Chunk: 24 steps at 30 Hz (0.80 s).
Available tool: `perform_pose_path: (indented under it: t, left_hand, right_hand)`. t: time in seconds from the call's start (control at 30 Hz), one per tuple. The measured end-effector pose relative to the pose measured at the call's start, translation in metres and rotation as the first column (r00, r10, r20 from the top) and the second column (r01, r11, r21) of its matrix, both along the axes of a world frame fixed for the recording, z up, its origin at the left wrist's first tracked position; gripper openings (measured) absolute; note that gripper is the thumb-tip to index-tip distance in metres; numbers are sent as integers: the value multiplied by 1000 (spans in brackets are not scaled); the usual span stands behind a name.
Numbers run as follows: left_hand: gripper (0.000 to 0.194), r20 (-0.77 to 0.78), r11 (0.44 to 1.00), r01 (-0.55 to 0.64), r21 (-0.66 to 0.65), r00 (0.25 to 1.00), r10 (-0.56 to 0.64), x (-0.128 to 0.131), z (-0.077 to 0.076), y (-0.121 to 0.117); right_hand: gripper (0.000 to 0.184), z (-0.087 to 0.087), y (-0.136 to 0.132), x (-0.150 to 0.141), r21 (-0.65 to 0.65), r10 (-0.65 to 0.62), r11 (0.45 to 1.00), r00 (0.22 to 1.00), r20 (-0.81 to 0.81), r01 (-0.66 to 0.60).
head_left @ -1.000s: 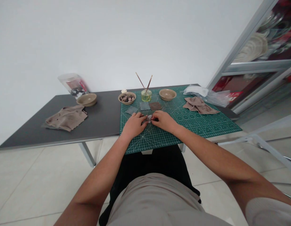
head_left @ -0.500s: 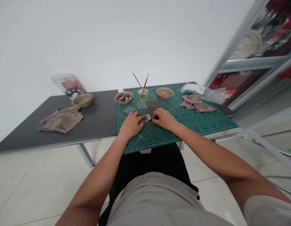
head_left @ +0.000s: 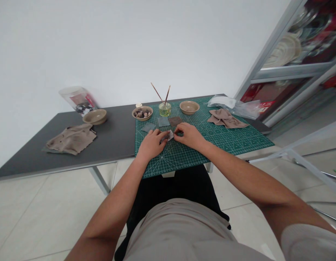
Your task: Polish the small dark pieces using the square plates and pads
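A small pale grey piece, crumpled or folded (head_left: 170, 135), lies between my two hands low over the green cutting mat (head_left: 189, 155). My left hand (head_left: 153, 143) has its thumb and fingers closed on the left side of it. At its right edge, the thumb and forefinger of my right hand (head_left: 190, 135) are pinched together. Fingers cover much of the piece, so its kind cannot be made out. Just beyond my hands lie a brown square sheet (head_left: 175, 121), a grey-blue square sheet (head_left: 163, 121) and another grey sheet (head_left: 148, 127).
Behind the sheets stand a bowl of small brown and pinkish chunks (head_left: 142, 113), a glass jar of yellowish liquid (head_left: 164, 110) with two thin sticks, and a tan bowl (head_left: 189, 107). Brown cloths (head_left: 225, 119) lie on both sides. A plastic bag (head_left: 242, 107) sits right.
My right hand has shifted slightly up and left, its fingers now curled with a gap showing mat beneath. The grey piece looks more bent. My left hand has barely moved.
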<state>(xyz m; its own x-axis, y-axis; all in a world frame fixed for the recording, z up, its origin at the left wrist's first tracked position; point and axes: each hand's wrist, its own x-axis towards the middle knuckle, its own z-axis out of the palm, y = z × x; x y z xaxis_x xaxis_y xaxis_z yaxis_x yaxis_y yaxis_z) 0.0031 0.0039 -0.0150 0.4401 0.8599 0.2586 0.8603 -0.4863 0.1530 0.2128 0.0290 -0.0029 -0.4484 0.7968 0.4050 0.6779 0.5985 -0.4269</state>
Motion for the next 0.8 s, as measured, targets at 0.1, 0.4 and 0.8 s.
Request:
perform_pose_path:
  t: [0.1, 0.4, 0.8]
  left_hand:
    - [41, -11, 1000, 8, 3, 1000, -8, 0, -1, 0]
    - [41, 6, 1000, 10, -9, 1000, -10, -1, -3, 2]
    - [42, 15, 1000, 2, 3, 1000, -2, 0, -5, 2]
  right_hand:
    - [5, -4, -1, -3, -4, 35, 999, 999, 8, -35]
    - [12, -14, 14, -7, -6, 50, 999, 991, 126, -50]
    - [13, -15, 6, -14, -14, 45, 999, 991, 123, -43]
